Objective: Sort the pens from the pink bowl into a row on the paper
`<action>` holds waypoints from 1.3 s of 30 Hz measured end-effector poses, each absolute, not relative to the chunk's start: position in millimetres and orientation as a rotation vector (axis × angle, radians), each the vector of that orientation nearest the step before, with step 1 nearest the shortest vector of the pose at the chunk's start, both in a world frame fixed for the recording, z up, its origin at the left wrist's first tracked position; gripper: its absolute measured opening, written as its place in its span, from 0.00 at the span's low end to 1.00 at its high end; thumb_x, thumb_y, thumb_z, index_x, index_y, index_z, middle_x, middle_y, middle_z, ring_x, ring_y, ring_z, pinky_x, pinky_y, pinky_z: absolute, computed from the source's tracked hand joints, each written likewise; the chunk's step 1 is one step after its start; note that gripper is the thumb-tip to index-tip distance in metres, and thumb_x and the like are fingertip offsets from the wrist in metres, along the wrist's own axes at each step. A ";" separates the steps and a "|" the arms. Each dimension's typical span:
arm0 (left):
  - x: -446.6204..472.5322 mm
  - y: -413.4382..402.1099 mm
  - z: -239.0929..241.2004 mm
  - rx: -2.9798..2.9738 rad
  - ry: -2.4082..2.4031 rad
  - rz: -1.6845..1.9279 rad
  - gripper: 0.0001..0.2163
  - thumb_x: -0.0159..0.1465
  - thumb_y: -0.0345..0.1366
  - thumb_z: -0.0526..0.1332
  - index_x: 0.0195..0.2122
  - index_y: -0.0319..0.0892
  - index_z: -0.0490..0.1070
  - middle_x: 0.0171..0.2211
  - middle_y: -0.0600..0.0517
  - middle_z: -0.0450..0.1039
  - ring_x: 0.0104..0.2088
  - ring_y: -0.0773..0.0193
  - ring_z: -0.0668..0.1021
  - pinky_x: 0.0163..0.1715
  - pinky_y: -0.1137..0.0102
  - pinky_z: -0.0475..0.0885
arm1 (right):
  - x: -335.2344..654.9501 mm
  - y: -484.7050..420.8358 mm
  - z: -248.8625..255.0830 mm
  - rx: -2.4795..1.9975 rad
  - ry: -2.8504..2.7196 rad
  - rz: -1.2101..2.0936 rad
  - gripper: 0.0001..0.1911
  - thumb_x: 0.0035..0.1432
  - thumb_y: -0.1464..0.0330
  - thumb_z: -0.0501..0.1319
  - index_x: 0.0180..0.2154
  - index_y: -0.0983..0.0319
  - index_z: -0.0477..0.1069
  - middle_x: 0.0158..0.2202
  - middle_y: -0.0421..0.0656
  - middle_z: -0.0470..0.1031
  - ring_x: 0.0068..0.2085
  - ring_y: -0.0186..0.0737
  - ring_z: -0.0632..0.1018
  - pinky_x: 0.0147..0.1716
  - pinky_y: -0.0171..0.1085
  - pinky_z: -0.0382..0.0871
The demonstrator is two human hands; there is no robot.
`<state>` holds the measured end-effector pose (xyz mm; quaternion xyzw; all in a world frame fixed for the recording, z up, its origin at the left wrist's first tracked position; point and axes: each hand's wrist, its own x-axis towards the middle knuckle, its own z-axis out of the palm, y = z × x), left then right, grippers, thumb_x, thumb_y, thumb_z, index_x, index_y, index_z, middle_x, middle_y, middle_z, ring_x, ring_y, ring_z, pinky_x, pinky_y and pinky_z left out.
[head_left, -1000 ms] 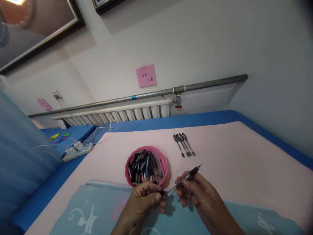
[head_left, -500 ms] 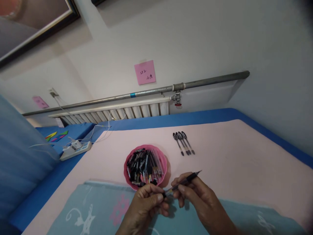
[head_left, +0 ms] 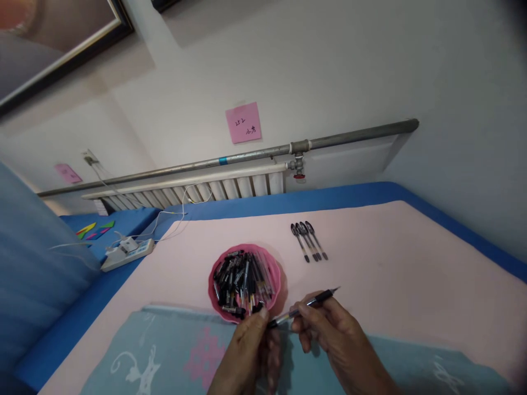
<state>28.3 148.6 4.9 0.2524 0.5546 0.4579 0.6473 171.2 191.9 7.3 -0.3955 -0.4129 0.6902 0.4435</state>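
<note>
A pen (head_left: 319, 298) with a black grip and a clear barrel is in my right hand (head_left: 340, 340), pinched between thumb and fingers. Its bare tip points up and to the right. The thumb of my left hand (head_left: 245, 348) lies by the black end of the pen, its fingers curled beneath and partly blurred. Just beyond my left hand stands a pink scalloped basket (head_left: 275, 263), filled with black pen parts (head_left: 234, 274) and clear barrels (head_left: 263, 271). Several capped pens (head_left: 308, 240) lie side by side farther back.
A light blue patterned cloth (head_left: 168, 351) lies under my hands on the pink table cover (head_left: 370, 258). A power strip (head_left: 128, 255) with white cables sits at the left edge. Behind the table are a radiator (head_left: 230, 188) and a pipe (head_left: 362, 133).
My left hand has turned over at the pen's end, its thumb now on top and its fingers lower. The right hand and the pen have barely shifted.
</note>
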 end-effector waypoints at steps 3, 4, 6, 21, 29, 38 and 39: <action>31.0 146.9 2.1 0.574 1.213 1.043 0.23 0.52 0.59 0.60 0.21 0.40 0.63 0.11 0.58 0.63 0.07 0.74 0.61 0.06 0.78 0.52 | 171.9 191.5 7.2 -0.989 -1.059 1.709 0.13 0.52 0.58 0.63 0.30 0.61 0.69 0.22 0.38 0.75 0.20 0.33 0.70 0.23 0.34 0.61; 30.4 146.8 0.1 0.582 1.196 1.071 0.22 0.51 0.57 0.62 0.21 0.41 0.62 0.11 0.59 0.63 0.07 0.74 0.61 0.06 0.78 0.52 | 171.8 191.6 6.9 -0.993 -1.064 1.706 0.13 0.52 0.58 0.63 0.30 0.61 0.69 0.22 0.38 0.75 0.20 0.33 0.70 0.23 0.35 0.62; 27.8 147.3 -3.4 0.614 1.185 1.136 0.21 0.48 0.53 0.67 0.22 0.41 0.62 0.12 0.61 0.62 0.08 0.75 0.61 0.08 0.78 0.55 | 171.2 192.0 6.3 -0.998 -1.060 1.708 0.14 0.51 0.57 0.64 0.29 0.61 0.69 0.22 0.39 0.75 0.20 0.34 0.70 0.23 0.35 0.62; 23.5 147.0 -6.4 0.661 1.153 1.118 0.21 0.48 0.53 0.68 0.23 0.41 0.63 0.12 0.60 0.63 0.09 0.76 0.61 0.10 0.78 0.54 | 169.7 191.4 2.8 -0.979 -1.011 1.742 0.15 0.51 0.55 0.64 0.29 0.60 0.67 0.21 0.37 0.74 0.20 0.33 0.69 0.22 0.34 0.61; 26.0 146.7 -6.7 0.600 1.119 1.007 0.24 0.52 0.58 0.60 0.23 0.39 0.66 0.12 0.57 0.64 0.08 0.75 0.61 0.08 0.77 0.50 | 172.7 193.4 -5.0 -1.005 -1.159 1.705 0.16 0.54 0.54 0.61 0.29 0.60 0.68 0.21 0.38 0.73 0.21 0.34 0.70 0.22 0.35 0.61; 27.4 141.9 -15.6 0.819 1.202 1.102 0.23 0.50 0.58 0.63 0.23 0.43 0.61 0.10 0.61 0.59 0.09 0.76 0.57 0.12 0.76 0.47 | 170.6 189.9 0.4 -1.011 -1.060 1.774 0.14 0.54 0.55 0.61 0.29 0.60 0.69 0.20 0.37 0.71 0.19 0.32 0.67 0.20 0.34 0.58; 27.7 141.4 -16.6 0.842 1.220 1.094 0.23 0.49 0.59 0.63 0.23 0.43 0.61 0.10 0.61 0.58 0.10 0.75 0.57 0.12 0.76 0.47 | 170.6 190.4 0.1 -1.020 -1.068 1.775 0.14 0.53 0.55 0.62 0.29 0.59 0.69 0.20 0.37 0.71 0.19 0.32 0.67 0.20 0.34 0.58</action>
